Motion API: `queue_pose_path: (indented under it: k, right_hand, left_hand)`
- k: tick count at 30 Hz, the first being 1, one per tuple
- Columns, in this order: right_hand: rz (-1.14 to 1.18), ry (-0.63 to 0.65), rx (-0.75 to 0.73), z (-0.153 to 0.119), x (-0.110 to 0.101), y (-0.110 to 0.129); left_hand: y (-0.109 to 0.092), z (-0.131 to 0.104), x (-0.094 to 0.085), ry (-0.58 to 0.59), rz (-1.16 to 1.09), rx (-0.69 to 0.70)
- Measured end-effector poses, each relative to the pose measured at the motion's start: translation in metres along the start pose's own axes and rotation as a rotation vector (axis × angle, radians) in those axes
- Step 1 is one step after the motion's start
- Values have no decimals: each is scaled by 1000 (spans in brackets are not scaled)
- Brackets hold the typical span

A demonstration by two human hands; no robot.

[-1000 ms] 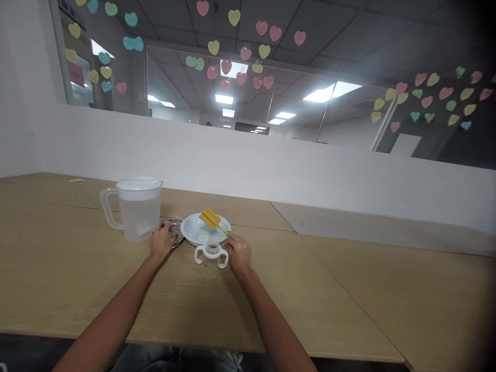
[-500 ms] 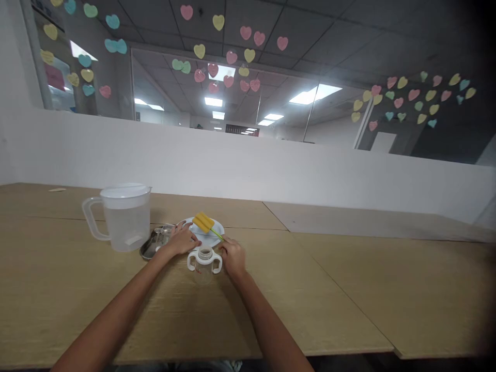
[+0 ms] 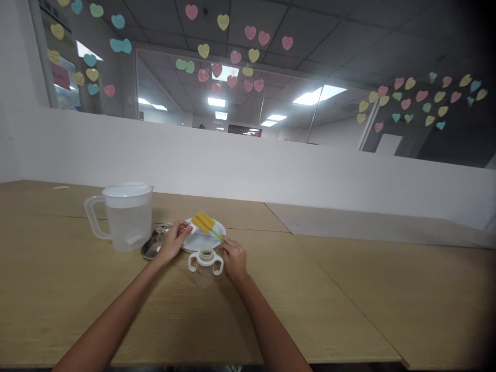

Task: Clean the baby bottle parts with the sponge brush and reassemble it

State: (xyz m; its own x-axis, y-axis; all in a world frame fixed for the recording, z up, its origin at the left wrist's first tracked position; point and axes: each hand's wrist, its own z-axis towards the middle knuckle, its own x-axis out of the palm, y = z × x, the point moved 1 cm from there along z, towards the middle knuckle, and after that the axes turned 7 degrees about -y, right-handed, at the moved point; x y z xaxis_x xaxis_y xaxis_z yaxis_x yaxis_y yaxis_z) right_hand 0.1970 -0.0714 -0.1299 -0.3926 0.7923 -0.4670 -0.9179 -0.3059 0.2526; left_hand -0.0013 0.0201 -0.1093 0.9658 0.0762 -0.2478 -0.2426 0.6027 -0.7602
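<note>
My right hand [image 3: 234,258] is closed on the green handle of a brush with a yellow sponge head [image 3: 203,221]. The sponge head is over a white plate [image 3: 201,243]. At the plate's left edge, my left hand [image 3: 173,242] pinches a small white piece [image 3: 192,228], too small to name. A clear bottle with two white handles [image 3: 206,261] stands upright between my forearms, its mouth uncovered. Left of my left hand is a metal tray [image 3: 148,250] with small clear glass items.
A large translucent lidded jug [image 3: 128,219] stands at the left, its handle pointing left. Behind the wooden table [image 3: 329,289] runs a white wall [image 3: 217,165] below a window with heart-shaped notes. A small flat piece [image 3: 61,187] lies at the far left.
My left hand has lifted and drawn back slightly left from the plate, its fingers now pinched on the white piece. My right hand still holds the brush in nearly the same place.
</note>
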Motion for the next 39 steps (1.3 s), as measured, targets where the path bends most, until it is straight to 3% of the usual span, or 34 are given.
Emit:
queue_pose_path:
  k: [3,6,10,14,19,26,29,33,36,37,39]
  right_hand:
    - [17,55,-34,-1,2,0]
    - [-55,49,27,0,1,-2]
    - [-119,29,72,1,0,-3]
    - [-101,18,69,1,-1,-2]
    - [-88,-10,100,2,-2,-2]
    - [-83,-16,81,1,0,-4]
    - [-66,2,97,1,1,-4]
    - [-56,15,106,1,2,-5]
    - [-66,-4,99,1,1,-3]
    - [-70,-14,99,2,0,-3]
    - [-78,-32,110,2,-2,-1]
  left_hand:
    - [3,-7,2,-41,-160,-45]
    - [2,-10,-2,-105,-217,-30]
    - [8,-10,-23,-273,51,50]
    - [28,-11,-44,-374,363,82]
    - [46,-13,-48,-276,573,34]
    - [49,-16,-41,-59,630,19]
    - [49,-16,-41,-17,649,4]
    - [33,-15,-43,-123,654,23]
    - [2,-22,-38,-290,440,137]
    - [-9,-27,-33,-283,333,188]
    - [-32,-39,-21,-129,165,260]
